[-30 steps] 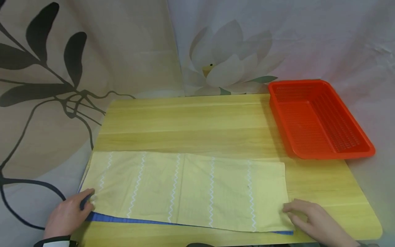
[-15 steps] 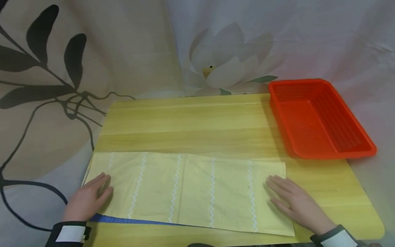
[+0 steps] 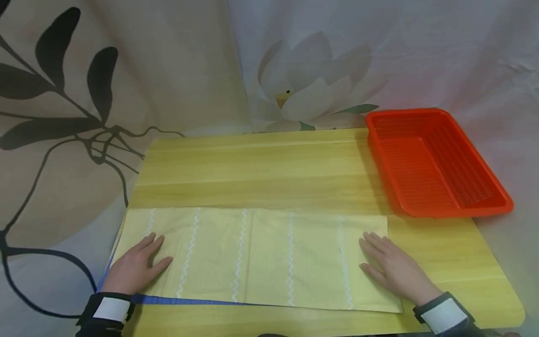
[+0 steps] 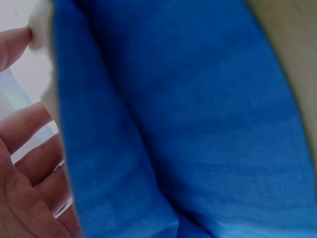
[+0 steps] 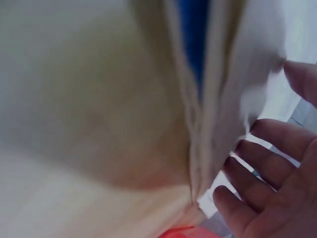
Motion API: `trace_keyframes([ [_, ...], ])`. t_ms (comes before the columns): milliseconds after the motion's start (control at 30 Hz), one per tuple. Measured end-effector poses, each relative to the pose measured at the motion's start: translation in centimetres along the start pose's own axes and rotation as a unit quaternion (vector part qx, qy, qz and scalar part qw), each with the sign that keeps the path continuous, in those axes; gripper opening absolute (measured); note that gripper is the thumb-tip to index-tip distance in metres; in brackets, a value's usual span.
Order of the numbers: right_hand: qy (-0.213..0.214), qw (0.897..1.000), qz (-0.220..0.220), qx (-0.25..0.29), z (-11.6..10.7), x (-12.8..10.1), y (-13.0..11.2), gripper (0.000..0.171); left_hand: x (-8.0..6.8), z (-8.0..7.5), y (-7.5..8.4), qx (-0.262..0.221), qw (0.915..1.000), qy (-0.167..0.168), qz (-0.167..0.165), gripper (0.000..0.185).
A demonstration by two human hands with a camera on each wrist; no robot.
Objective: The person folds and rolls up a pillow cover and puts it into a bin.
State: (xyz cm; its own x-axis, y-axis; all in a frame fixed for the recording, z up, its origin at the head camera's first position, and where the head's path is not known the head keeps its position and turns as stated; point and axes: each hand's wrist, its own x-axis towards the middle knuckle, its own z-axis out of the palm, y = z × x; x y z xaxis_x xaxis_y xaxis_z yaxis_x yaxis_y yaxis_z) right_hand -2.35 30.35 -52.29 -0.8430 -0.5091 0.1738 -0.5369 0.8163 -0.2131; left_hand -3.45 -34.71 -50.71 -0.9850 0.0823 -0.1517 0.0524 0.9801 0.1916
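Note:
A folded pale yellow cloth (image 3: 261, 255) with white zigzag stripes lies along the near edge of the wooden table (image 3: 261, 164). A blue layer (image 3: 185, 300) shows under its near edge, and it fills the left wrist view as blue fabric (image 4: 188, 129). My left hand (image 3: 136, 267) lies flat, fingers straight, on the cloth's left end. My right hand (image 3: 391, 269) presses flat on the right end. In the wrist views the left hand (image 4: 22, 163) and the right hand (image 5: 272, 193) show spread fingers beside the cloth's edge (image 5: 198, 124).
An empty red plastic basket (image 3: 433, 161) sits at the table's far right corner. A printed curtain (image 3: 168, 65) with leaves and a lotus hangs behind the table. Bare wood lies between the cloth and the curtain.
Both hands left the cloth's near corners and moved up onto it, flattening with fingers straight. The cloth's near edge now lies straighter.

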Motion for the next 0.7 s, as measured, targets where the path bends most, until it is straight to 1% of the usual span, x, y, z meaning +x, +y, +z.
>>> trace_keyframes([
  [133,-0.029,1.000,0.010,-0.009,-0.4,2.0,0.4,0.061,0.3,-0.2,0.2,-0.002,0.9999,0.008,0.007,0.081],
  [300,-0.058,0.998,0.039,-0.004,-0.6,4.7,1.1,0.061,0.8,-0.1,0.3,-0.008,0.9998,0.014,0.008,0.080],
  [467,-0.058,0.997,0.054,-0.001,-0.5,6.9,1.5,0.060,1.6,0.4,0.1,-0.007,0.9997,0.021,0.008,0.080],
  [700,-0.064,0.996,0.057,-0.006,-0.2,9.1,2.1,0.059,3.2,0.6,-0.6,-0.007,0.9994,0.029,0.015,0.078],
])
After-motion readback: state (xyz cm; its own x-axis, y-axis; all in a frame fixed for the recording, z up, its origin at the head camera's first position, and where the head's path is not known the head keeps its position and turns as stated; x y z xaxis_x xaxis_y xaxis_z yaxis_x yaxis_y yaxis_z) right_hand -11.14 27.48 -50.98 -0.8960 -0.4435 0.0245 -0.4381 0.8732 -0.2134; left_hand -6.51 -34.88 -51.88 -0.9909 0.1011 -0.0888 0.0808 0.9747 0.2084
